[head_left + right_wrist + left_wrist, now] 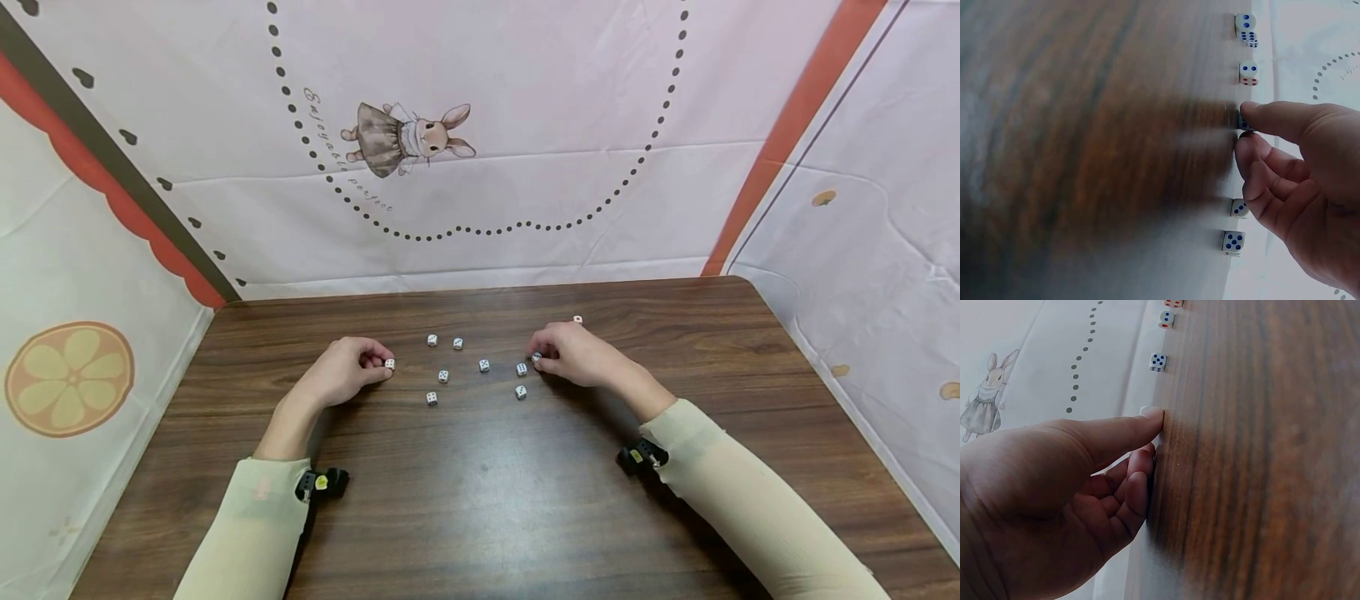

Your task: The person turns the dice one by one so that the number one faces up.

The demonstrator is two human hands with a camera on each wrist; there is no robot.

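On the left side of the dice, my left hand (341, 372) pinches a white die (389, 364) between thumb and fingers, low at the tabletop. Most of that die is covered by the thumb in the left wrist view, where the left hand (1066, 487) reaches in from the left. My right hand (573, 354) grips another die (536, 358) between its thumb and index finger. Blue pips show on this die (1244, 121) in the right wrist view. Right beside it stands a die with six pips (521, 369), and a further die (521, 392) lies just nearer to me.
Between the hands several dice lie scattered, among them a middle die (483, 365) and a near-left die (431, 398). One die (577, 319) sits behind the right hand. The wooden table (480, 500) ends at a printed cloth backdrop (540, 100).
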